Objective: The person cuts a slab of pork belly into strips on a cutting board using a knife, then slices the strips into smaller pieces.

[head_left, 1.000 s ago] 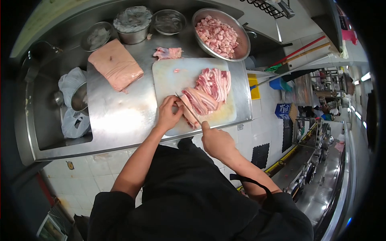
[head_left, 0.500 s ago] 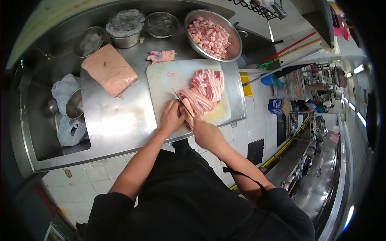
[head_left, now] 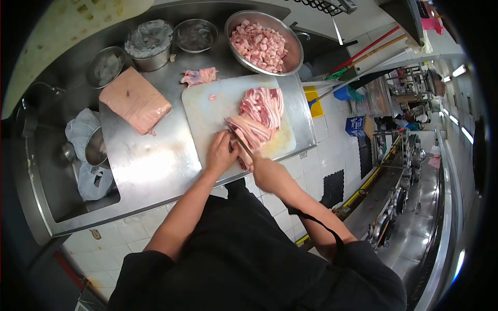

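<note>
A kitchen knife (head_left: 240, 138) is in my right hand (head_left: 268, 173), whose fingers are wrapped round its handle. Its blade lies across the near end of a strip-cut piece of pork belly (head_left: 252, 130) on the white cutting board (head_left: 202, 109). My left hand (head_left: 222, 151) is closed, its curled fingers holding the pork just left of the blade; the fingertips are partly hidden. More pork belly strips (head_left: 262, 106) lie beyond, overlapping in a row. A small meat scrap (head_left: 212, 97) rests near the board's far left.
On the steel counter (head_left: 140, 166) lie a large skin-on pork slab (head_left: 136, 101) and a meat trimming (head_left: 199, 76). A bowl (head_left: 298, 54) of diced meat stands behind the board. Several smaller metal containers line the back. At left, the sink (head_left: 59, 194) holds plastic bags (head_left: 95, 181).
The camera view has shifted slightly. The knife still lies across the pork, its handle end a little further right, and my left hand keeps its place beside the blade.
</note>
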The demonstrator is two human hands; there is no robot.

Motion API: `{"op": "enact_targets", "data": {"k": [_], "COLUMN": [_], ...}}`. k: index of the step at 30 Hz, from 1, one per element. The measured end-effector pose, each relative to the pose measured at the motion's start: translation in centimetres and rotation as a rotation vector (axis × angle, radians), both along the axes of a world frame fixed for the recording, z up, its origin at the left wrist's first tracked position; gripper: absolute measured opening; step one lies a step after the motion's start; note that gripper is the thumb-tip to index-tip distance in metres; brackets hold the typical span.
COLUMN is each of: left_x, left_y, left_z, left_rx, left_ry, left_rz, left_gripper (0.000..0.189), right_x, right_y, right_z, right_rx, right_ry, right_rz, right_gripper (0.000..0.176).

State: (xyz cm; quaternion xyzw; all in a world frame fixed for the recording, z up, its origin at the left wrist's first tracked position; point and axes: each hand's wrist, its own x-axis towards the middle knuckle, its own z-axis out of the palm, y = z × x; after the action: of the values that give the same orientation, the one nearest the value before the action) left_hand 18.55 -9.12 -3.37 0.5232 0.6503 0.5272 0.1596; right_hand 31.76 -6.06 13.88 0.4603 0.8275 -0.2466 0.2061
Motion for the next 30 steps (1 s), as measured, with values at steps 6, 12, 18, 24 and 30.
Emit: {"op": "enact_targets", "data": {"k": [6, 12, 18, 24, 30], "left_x": [0.4, 0.1, 0.5, -0.2, -0.1], "left_y": [-0.1, 0.7, 0.7, 1.1, -1.3], "left_z": [0.2, 0.6, 0.6, 0.0, 1.2], "left_rx": [-0.012, 0.018, -0.001, 0.030, 0.032], "left_ry": [0.024, 0.009, 0.027, 0.043, 0.052], "left_rz": [0.008, 0.043, 0.038, 0.051, 0.038], "left_gripper": [0.024, 0.021, 0.022, 0.021, 0.021], "right_x": [-1.8, 2.5, 3.1, 0.2, 1.2], "right_y": [1.0, -0.8, -0.8, 1.2, 1.9], "right_z": [-1.9, -0.9, 0.0, -3.5, -2.8], "right_rx": [0.038, 0.009, -0.016, -0.007, -0.052], "right_ry": [-0.004, 0.010, 0.036, 0.057, 0.119], "right_rz": [0.003, -0.014, -0.034, -0.042, -0.045], "right_gripper": [0.021, 0.029, 0.026, 0.026, 0.025]}}
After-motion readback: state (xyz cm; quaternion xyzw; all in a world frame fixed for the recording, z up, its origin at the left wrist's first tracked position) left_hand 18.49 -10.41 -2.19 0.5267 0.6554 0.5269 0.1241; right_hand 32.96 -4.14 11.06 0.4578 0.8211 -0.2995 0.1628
